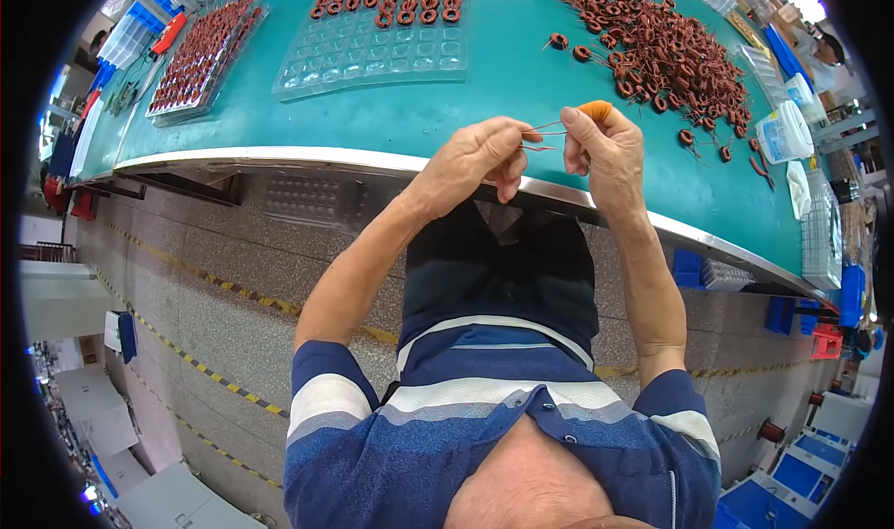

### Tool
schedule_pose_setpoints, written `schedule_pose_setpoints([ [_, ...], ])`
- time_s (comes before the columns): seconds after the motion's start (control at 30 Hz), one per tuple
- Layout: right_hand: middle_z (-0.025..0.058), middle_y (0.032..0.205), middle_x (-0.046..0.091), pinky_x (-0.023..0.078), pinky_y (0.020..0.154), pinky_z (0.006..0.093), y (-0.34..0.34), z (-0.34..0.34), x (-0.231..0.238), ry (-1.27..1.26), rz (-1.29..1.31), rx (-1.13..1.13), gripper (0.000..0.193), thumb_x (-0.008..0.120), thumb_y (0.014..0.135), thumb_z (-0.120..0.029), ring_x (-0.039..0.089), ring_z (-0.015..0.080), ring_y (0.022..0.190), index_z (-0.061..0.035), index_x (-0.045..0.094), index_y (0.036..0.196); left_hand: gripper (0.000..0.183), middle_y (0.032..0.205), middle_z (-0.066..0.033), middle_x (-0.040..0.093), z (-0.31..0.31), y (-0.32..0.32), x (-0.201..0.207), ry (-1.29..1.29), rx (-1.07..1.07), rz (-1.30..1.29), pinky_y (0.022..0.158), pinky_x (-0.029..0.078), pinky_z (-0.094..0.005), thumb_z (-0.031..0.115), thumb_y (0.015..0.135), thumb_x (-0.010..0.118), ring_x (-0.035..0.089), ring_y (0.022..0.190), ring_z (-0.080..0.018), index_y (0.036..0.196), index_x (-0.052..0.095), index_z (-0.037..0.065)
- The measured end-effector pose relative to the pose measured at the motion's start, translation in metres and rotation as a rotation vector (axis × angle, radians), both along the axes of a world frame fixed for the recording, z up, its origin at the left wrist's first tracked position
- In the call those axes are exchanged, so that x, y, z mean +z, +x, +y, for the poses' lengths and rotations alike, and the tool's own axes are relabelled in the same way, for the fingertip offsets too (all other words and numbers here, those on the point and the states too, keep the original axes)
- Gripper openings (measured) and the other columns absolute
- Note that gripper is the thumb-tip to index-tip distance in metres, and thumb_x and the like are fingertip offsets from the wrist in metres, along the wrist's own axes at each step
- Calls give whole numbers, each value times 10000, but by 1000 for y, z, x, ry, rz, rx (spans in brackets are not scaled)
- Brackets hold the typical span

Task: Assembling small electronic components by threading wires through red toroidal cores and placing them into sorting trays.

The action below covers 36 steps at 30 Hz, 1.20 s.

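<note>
Above the bench's front edge, my left hand (477,159) pinches a small reddish-brown wire-wound ring coil (532,137), mostly covered by the fingers. Thin wire leads (548,126) run from it toward my right hand (605,149). The thumb and forefinger of that hand are closed on the lead ends, and an orange finger cover (596,110) wraps the forefinger. A large heap of similar coils (666,49) lies just beyond my right hand. Farther left, a clear moulded tray (372,63) has coils standing in its far rows, its nearer pockets showing bare.
Another tray (200,59), filled with coils, sits at the left on the green bench (363,124). At the right stand a white tub (785,133) and red-handled pliers (759,161). The bench's pale front edge (307,154) runs between me and the worktop.
</note>
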State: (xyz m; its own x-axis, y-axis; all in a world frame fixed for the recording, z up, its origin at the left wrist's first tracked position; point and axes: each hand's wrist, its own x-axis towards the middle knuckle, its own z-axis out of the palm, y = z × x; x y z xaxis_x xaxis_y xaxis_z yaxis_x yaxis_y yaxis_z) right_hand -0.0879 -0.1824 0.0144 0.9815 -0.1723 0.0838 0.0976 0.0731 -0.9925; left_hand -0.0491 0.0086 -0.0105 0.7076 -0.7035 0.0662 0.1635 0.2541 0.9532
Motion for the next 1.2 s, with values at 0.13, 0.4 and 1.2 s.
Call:
schedule_pose_setpoints([
  [0.13, 35, 632, 601, 384, 441, 184, 0, 7, -1, 37, -33, 34, 229, 668, 895, -231, 544, 81, 494, -8, 618, 889, 353, 614, -23, 474, -2, -4, 3, -16, 54, -105, 509, 441, -238, 333, 1003, 455, 524, 523, -117, 1105, 520, 1],
  [0.4, 59, 737, 650, 434, 496, 202, 3, 12, -6, -99, -172, -48, 258, 636, 920, -221, 589, 87, 592, 17, 607, 1013, 247, 627, -36, 474, -8, -8, 3, -69, 150, 43, 459, 427, -256, 232, 994, 474, 501, 501, -129, 1079, 523, 5],
  [1.2, 6, 650, 589, 370, 428, 163, 10, -3, 0, 337, 294, 376, 209, 664, 889, -222, 522, 43, 500, -21, 611, 872, 292, 848, -67, 604, 14, 20, 52, 471, -32, -917, 700, 492, -291, 124, 842, 690, 593, 766, -156, 1080, 556, 23],
])
